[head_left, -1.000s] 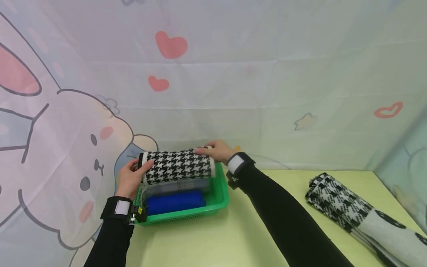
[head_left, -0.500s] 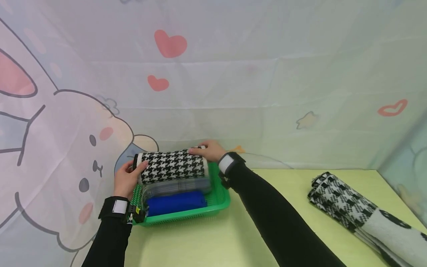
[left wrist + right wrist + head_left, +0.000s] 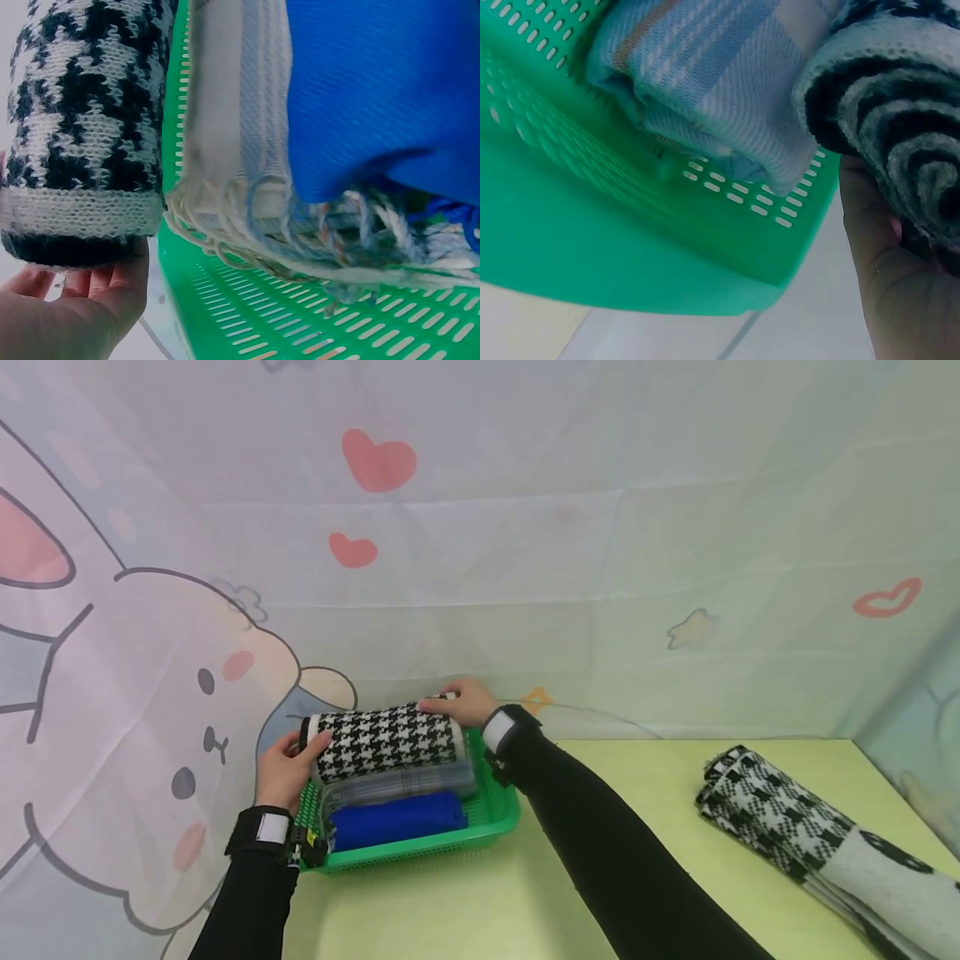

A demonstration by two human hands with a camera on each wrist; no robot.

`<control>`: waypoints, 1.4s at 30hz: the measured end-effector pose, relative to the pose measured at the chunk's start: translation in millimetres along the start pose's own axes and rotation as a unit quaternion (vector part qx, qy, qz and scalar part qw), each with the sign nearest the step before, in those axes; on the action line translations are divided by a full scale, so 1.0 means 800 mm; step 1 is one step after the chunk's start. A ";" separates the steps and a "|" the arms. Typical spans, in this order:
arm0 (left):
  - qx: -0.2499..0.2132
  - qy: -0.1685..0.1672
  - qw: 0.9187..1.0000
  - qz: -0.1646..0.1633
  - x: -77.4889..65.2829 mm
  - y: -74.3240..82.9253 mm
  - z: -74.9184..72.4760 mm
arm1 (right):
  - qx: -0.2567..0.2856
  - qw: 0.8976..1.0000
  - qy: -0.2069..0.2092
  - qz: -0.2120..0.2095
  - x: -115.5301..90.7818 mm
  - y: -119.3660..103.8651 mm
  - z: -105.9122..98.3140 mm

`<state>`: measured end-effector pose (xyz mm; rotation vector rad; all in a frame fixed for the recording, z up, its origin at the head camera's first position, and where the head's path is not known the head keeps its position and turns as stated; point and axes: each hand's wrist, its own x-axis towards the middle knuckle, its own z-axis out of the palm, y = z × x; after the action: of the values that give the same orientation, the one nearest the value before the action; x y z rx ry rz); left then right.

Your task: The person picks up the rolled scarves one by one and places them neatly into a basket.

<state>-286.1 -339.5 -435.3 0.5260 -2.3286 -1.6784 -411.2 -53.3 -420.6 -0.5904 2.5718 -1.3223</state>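
A rolled black-and-white houndstooth scarf (image 3: 386, 739) lies across the back of a green basket (image 3: 495, 814). At its left end my left hand (image 3: 285, 768) grips it, thumb on top; the fingers show under the end in the left wrist view. My right hand (image 3: 467, 702) holds the right end, where the right wrist view shows the knit roll's spiral layers (image 3: 922, 142). In front of it in the basket sit a fringed plaid scarf (image 3: 712, 67), grey and light blue, and a blue rolled cloth (image 3: 397, 820). The roll partly hides the plaid scarf in the head view.
A folded black-and-white knit scarf (image 3: 787, 818) lies on the right of the pale yellow table (image 3: 600, 777) and runs out of view. A printed cloth backdrop (image 3: 525, 568) hangs directly behind the basket.
Both hands have shifted the houndstooth roll a little to the left and slightly lower over the back of the basket. The grip at both ends stays the same.
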 end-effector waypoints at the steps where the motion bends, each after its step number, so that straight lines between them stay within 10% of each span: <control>1: -0.001 -0.001 1.000 0.000 0.001 -0.001 0.000 | 0.000 1.000 0.000 -0.002 0.001 0.001 0.002; 28: 0.135 -0.062 0.988 -0.041 0.006 -0.006 -0.002 | -0.026 0.999 0.029 0.014 0.007 0.028 0.030; 42: 0.297 -0.049 0.953 -0.044 0.009 0.008 0.003 | -0.057 0.997 0.001 0.043 0.013 0.023 0.033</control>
<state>-294.3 -338.3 -429.9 0.6679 -2.9192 -1.0208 -416.3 -67.7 -451.3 -0.4919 2.6570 -1.1556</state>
